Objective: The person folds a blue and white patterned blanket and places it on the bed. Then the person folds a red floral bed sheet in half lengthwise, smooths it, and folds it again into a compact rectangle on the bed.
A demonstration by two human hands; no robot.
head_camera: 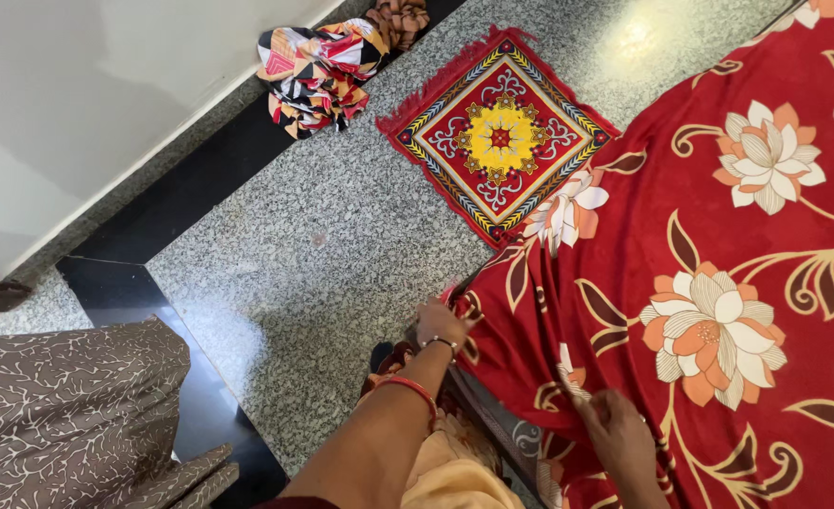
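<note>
A large red blanket (719,236) with cream and orange flowers lies spread over the granite floor at the right. My left hand (441,323) grips its near left edge, with bangles on the wrist. My right hand (620,434) pinches a fold of the same blanket lower down, closer to me. A small red square mat (500,137) with a yellow centre and fringed edge lies flat on the floor beyond the blanket's corner, which overlaps the mat slightly.
A bundle of patterned cloth (318,71) lies by the white wall (87,104) at the top. Brown cloth with a branch print (68,405) covers something at the lower left. Black stone borders (191,179) cross the grey granite floor (313,254).
</note>
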